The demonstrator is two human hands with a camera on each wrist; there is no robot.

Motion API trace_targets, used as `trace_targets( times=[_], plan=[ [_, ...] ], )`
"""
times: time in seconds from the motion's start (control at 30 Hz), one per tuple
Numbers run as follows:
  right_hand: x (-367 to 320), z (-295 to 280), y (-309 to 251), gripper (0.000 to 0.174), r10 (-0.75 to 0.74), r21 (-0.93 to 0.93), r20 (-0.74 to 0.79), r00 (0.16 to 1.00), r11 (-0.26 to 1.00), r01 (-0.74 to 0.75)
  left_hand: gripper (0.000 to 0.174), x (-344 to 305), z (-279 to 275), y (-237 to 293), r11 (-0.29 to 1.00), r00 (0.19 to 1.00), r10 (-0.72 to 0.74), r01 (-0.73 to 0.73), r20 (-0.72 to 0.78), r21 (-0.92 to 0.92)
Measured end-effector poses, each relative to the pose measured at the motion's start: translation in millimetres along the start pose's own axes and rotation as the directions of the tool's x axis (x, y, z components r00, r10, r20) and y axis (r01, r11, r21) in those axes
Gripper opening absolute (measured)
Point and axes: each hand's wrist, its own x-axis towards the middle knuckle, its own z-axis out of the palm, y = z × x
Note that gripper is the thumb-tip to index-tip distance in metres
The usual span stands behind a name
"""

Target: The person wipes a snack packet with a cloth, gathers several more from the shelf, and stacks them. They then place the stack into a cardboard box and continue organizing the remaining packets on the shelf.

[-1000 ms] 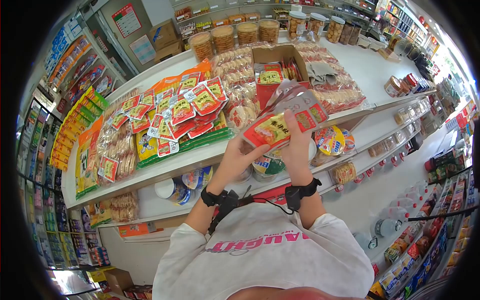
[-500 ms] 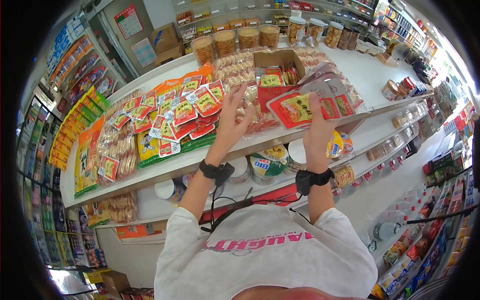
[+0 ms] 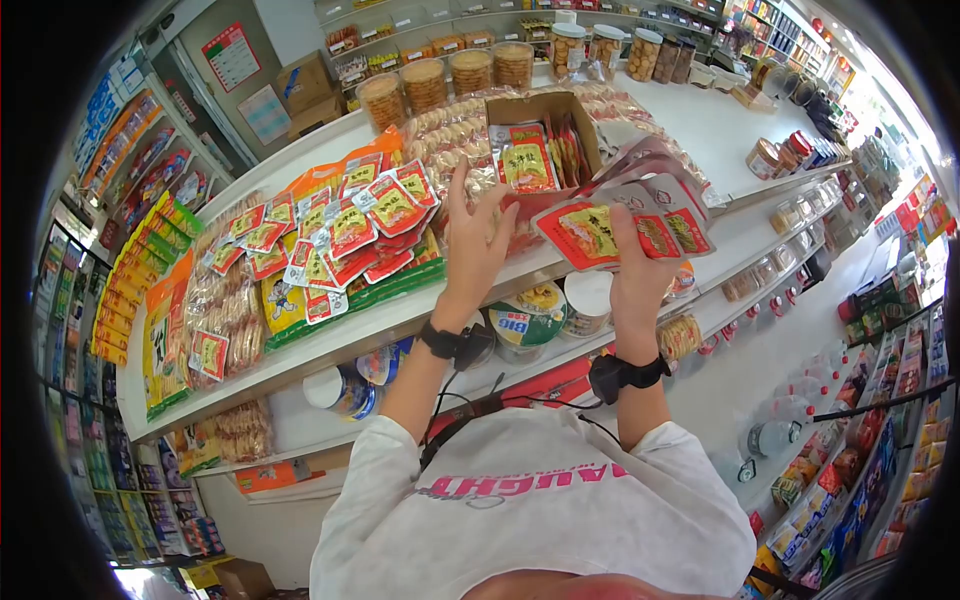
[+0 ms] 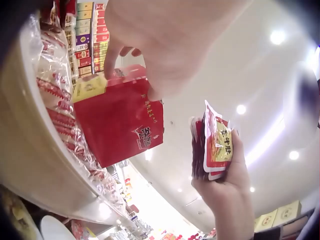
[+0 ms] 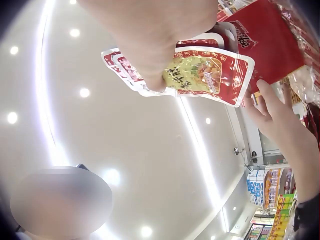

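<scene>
Several red-and-yellow packets (image 3: 580, 235), overlapped in a bunch, are all in the right hand (image 3: 640, 285) now, thumb pressed across the front one, just beside the box and above the counter's front edge. And here's the change: a second ago both hands were on that bunch; now the left hand (image 3: 475, 245) has let go and come up to the box's near left corner, fingers spread and loosely bent, with no packet in them. Whether it touches the box, I can't say for sure. What it means, by my reading: one hand keeps the bunch together, the other is free for the box, and the held packets are yet to go anywhere.

On to the box (image 4: 117, 127), red outside, top uncovered: like packets (image 3: 527, 165) stand inside, one facing front, others edge-on at the right. Left of it, a loose pile (image 3: 375, 225) of matching packets sprawls over larger bags. Behind, clear tubs (image 3: 423, 85) carry stacked round biscuits, and further right, jars (image 3: 605, 48) hold tan pieces. Below, a green-topped noodle bowl (image 3: 530, 318) sits on the lower shelf, contents hidden.
</scene>
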Motion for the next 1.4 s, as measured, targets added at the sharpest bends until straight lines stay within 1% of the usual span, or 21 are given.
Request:
trace_targets(
  times=[0.03,0.13,0.23,0.27,0.37,0.4,0.5,0.53,0.6,0.73,0.83,0.9,0.93,1.03,1.13,1.2,1.23,1.3,1.33,1.4],
  plan=[
    [-3,0,-6,0.054,-0.007,-0.029,0.006,1.000,1.000,0.007,0.021,-2,-1,6,0.999,0.999,0.030,-0.029,-0.024,0.033],
    [-6,0,-16,0.061,-0.046,-0.112,0.032,0.998,0.993,0.049,0.014,-10,1,13,0.993,0.999,-0.050,0.050,-0.001,-0.109],
    [-2,7,-23,0.067,-0.094,-0.193,0.062,0.994,0.976,0.104,0.018,-20,2,10,0.990,1.000,-0.013,0.017,0.024,-0.137],
    [1,11,-24,0.069,-0.109,-0.221,0.074,0.991,0.968,0.123,0.018,-25,4,12,0.979,0.999,-0.033,0.037,0.026,-0.200],
    [5,28,-15,0.071,-0.141,-0.103,0.072,0.987,0.984,0.148,0.016,-39,6,15,0.984,0.998,0.060,-0.055,0.023,-0.168],
    [4,34,-15,0.069,-0.140,-0.086,0.099,0.985,0.985,0.148,0.014,-40,9,16,0.967,0.998,0.062,-0.059,0.003,-0.246],
    [5,40,10,0.069,-0.218,-0.202,0.201,0.955,0.945,0.258,0.014,-46,7,19,0.941,0.997,-0.050,0.067,0.060,-0.332],
    [8,40,21,0.068,-0.241,-0.308,0.226,0.944,0.902,0.304,0.014,-48,4,18,0.962,0.997,-0.002,0.023,0.078,-0.271],
    [14,41,26,0.068,-0.156,-0.297,0.296,0.942,0.923,0.246,0.015,-50,-2,14,0.986,0.989,0.085,-0.066,0.118,-0.150],
    [23,41,30,0.066,0.012,-0.333,0.421,0.907,0.932,0.142,0.018,-53,-9,14,0.988,0.988,0.043,-0.021,0.146,-0.151],
    [26,41,30,0.069,0.078,-0.511,0.427,0.901,0.843,0.169,0.018,-49,-8,16,0.989,0.990,0.052,-0.033,0.128,-0.147],
    [20,46,31,0.072,0.005,-0.585,0.400,0.916,0.771,0.251,0.018,-47,-7,14,0.988,0.991,0.077,-0.062,0.105,-0.138],
    [18,48,31,0.073,-0.034,-0.619,0.388,0.921,0.730,0.288,0.018,-47,-8,13,0.990,0.992,0.062,-0.047,0.114,-0.134],
    [21,50,33,0.074,-0.007,-0.557,0.431,0.902,0.785,0.272,0.017,-45,-11,12,0.991,0.990,0.014,0.005,0.140,-0.133],
    [25,53,36,0.075,-0.119,-0.621,0.468,0.876,0.661,0.422,0.018,-44,-10,12,0.986,0.988,-0.036,0.060,0.149,-0.156],
    [28,53,37,0.076,-0.137,-0.641,0.509,0.850,0.598,0.481,0.019,-43,-9,12,0.982,0.987,-0.066,0.090,0.144,-0.168],
    [30,53,37,0.077,-0.146,-0.649,0.530,0.836,0.565,0.510,0.019,-42,-8,11,0.985,0.989,-0.051,0.072,0.138,-0.155],
    [34,50,39,0.075,-0.174,-0.623,0.566,0.806,0.550,0.556,0.019,-41,-8,9,0.991,0.992,-0.021,0.037,0.124,-0.129],
    [36,49,39,0.073,-0.188,-0.608,0.584,0.789,0.542,0.580,0.020,-40,-8,10,0.988,0.990,-0.041,0.059,0.132,-0.140],
    [32,46,34,0.068,-0.195,-0.541,0.580,0.791,0.634,0.553,0.021,-40,-8,11,0.982,0.986,-0.081,0.105,0.148,-0.160]
  ],
)
